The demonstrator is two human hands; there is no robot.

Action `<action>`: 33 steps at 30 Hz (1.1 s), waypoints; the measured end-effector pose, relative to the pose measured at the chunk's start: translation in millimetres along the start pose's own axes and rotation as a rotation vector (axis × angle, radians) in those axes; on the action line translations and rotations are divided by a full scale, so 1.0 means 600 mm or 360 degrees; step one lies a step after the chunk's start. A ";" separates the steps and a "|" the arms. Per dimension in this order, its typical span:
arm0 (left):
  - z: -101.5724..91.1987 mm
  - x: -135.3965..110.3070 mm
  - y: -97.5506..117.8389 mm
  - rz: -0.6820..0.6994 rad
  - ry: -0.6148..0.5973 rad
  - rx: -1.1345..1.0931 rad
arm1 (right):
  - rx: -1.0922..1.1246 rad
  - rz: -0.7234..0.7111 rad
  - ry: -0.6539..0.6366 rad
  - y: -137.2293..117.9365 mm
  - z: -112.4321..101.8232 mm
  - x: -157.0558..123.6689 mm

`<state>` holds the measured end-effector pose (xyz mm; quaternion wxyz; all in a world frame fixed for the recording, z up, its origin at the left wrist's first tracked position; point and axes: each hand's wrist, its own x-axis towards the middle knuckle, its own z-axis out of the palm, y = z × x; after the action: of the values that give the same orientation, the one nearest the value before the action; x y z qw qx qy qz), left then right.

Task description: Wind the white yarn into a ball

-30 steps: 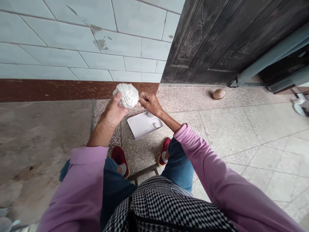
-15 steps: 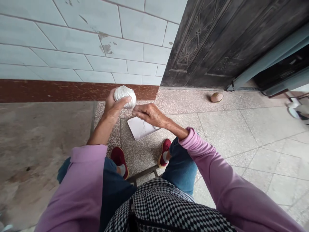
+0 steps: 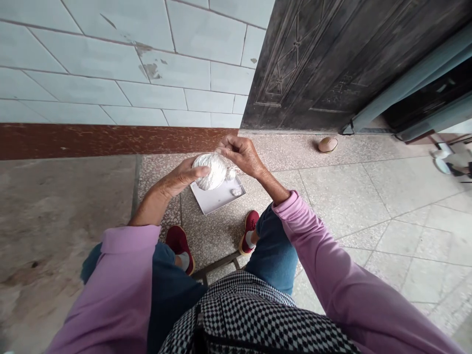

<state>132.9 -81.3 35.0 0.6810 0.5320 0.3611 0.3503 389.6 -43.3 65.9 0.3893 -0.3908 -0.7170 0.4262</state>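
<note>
My left hand (image 3: 180, 178) is wrapped round a ball of white yarn (image 3: 211, 172), its thumb lying across the front. The ball is thickly wound and slightly shiny. Just right of its top, my right hand (image 3: 241, 153) pinches white yarn; the strand itself is hard to make out between the fingers. Below both hands a shallow white box lid (image 3: 210, 201) lies on the floor, partly hidden by the ball. Two small white bobbles (image 3: 236, 191) show at the lid's right side.
A tiled wall (image 3: 155, 93) with a brown base strip stands in front, meeting a dark carved door (image 3: 295, 73). By the door a rounded tan object (image 3: 328, 144) lies on the speckled floor. My red shoes (image 3: 179, 246) flank the lid, with a dark metal bar (image 3: 217, 265) between them.
The yarn ball has come right and down in my left hand, over the lid. My right hand has risen from below the ball to its upper right side.
</note>
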 end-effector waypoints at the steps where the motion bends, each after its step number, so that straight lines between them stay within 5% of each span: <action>1: 0.000 0.001 -0.002 0.0028 -0.0019 -0.0028 | 0.0059 0.0031 0.0012 0.004 0.001 0.001; 5: 0.000 0.008 -0.012 0.0078 -0.0035 -0.0136 | 0.0299 0.0170 0.0021 0.025 0.006 0.010; 10: 0.000 0.028 -0.024 0.0213 0.0038 -0.0341 | 0.0403 0.0066 0.0050 0.046 0.010 0.021; 16: 0.015 0.046 -0.008 0.0473 0.0456 -0.0628 | 0.0062 0.0100 0.0042 0.038 0.017 0.009; 22: 0.001 0.022 0.026 0.0421 0.0665 -0.0586 | -0.0076 0.0025 -0.0185 0.031 0.052 -0.001; 27: -0.045 -0.004 0.050 0.0567 0.0799 -0.0672 | 0.0081 0.0125 -0.0235 0.033 0.046 0.001; 33: -0.164 -0.053 0.052 0.0842 0.0971 -0.0646 | 0.0205 0.0192 -0.0338 0.054 0.011 -0.004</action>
<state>29.1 -56.2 52.5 0.5211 0.3339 0.3209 0.7169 392.2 -36.6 33.6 0.3091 -0.3602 -0.7005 0.5330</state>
